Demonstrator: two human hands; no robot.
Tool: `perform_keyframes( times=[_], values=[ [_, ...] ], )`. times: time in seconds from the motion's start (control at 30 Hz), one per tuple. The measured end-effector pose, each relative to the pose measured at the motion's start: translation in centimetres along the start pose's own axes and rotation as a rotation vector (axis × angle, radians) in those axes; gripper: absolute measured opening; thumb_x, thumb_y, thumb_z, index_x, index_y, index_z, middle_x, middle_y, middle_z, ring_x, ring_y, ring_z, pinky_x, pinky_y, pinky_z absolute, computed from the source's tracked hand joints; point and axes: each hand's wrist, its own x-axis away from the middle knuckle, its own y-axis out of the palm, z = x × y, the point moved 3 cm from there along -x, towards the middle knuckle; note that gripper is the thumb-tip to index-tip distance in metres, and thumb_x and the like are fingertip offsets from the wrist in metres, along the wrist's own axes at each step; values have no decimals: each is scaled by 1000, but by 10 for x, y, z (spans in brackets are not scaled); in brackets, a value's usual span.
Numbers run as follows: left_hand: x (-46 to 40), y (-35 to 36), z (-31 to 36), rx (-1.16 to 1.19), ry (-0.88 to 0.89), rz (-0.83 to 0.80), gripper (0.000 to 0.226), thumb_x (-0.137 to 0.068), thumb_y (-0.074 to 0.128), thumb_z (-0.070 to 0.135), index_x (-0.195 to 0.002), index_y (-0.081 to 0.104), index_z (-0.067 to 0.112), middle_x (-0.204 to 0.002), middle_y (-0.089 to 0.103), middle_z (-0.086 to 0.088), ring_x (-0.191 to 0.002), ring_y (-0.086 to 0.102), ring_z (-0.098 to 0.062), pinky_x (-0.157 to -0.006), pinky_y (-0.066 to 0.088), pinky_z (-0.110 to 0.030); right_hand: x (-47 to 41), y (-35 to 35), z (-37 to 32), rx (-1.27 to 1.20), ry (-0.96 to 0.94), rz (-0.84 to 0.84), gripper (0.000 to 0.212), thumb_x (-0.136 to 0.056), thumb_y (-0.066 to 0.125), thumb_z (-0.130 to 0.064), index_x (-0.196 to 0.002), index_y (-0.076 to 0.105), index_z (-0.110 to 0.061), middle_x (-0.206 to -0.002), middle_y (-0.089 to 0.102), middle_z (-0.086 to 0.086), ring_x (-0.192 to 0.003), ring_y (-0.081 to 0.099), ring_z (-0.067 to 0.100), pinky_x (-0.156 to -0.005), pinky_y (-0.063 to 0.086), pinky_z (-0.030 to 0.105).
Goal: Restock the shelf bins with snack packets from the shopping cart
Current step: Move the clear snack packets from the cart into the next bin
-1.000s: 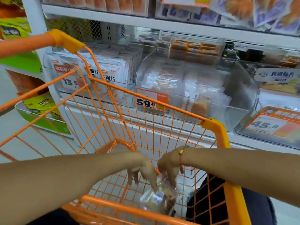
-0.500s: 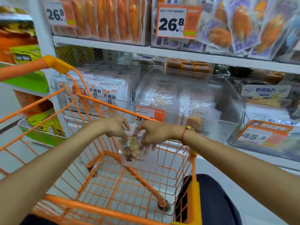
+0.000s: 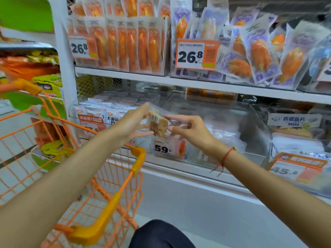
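Holding one clear snack packet (image 3: 159,123) between them, left hand (image 3: 131,123) and right hand (image 3: 188,130) pinch its edges; the bin (image 3: 254,129) lies just beyond the fingertips, nearer the right hand.

I'm looking at a shop aisle, a snack section by the look of it. White shelves (image 3: 179,83) run across in tiers, the upper one packed with hanging snack packets (image 3: 132,43) in rows. Orange price tags (image 3: 196,54) reading 26.8 are clipped to the fronts, with 59 and 45 tags lower down. Clear plastic bins (image 3: 254,129) hold wrapped goods on the lower tier. An orange wire shopping cart (image 3: 111,190) stands near left.
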Motion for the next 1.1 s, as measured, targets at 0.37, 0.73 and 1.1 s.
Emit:
perform_keyframes(
  times=[0.37,0.73,1.1],
  values=[
    [-20,-14,-60,338,-164,-176,45,-94,48,48,-112,60,9,-104,72,-9,-85,72,-15,-72,60,-26,17,-3,15,701,-593,59,38,-76,68,-2,-103,75,-28,-95,67,-4,-85,62,18,-65,52,32],
    [-20,-22,-63,125,65,-46,14,-93,56,7,-95,56,21,-95,64,3,-73,54,-7,-66,44,-20,-2,-10,-4,420,-143,-10,36,-93,42,-4,-124,57,-15,-129,57,-1,-116,51,16,-103,41,41],
    [-17,4,-7,-264,483,-84,25,-88,58,-5,-102,55,16,-108,60,5,-98,57,-5,-78,47,-6,-36,-61,-52,681,-89,-127,39,-67,83,-31,-89,65,-5,-95,70,12,-90,65,27,-87,52,46]
  ],
)
